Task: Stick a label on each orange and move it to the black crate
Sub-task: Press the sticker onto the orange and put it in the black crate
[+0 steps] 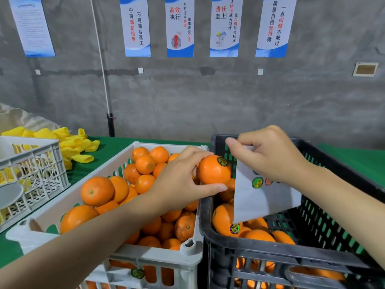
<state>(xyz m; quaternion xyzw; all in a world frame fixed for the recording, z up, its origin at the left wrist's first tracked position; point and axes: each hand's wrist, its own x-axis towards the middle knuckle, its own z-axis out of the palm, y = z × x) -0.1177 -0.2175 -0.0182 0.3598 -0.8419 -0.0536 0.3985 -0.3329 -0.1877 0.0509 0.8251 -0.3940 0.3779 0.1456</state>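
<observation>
**Head view.**
- The left hand holds one orange just right of frame centre, above the left rim of the black crate.
- Its fingers curl over the top of the fruit and the thumb sits under it at 6 o'clock, so the grip is closed round it.
- A round label is already on the skin, at 1 o'clock on the fruit.
- The right hand, at 2 o'clock from the orange, pinches the top of the white sheet. Its fingers are curled on the paper, and the sheet hangs down over the crate.
- A few stickers show on the sheet, partly hidden by the hand.
- The white crate, at 7 o'clock, is heaped with bare fruit.
- The black crate, at 5 o'clock, holds a lower layer of labelled fruit.
- Both crates stand on the green desk. Yellow nets lie at 9 o'clock.

**Handling (judgement).**
- The orange looks firm and moderately heavy for one hand. The skin is waxy and probably a little slippery.
- It will bruise if dropped onto the others, so it is better lowered than tossed.
- The best hold spans the widest girth, thumb opposite fingers as it is now, with the pads kept off the label so its edge is not lifted.
- The sheet is light and limp. Pinch it at an edge, clear of the stickers.
</observation>
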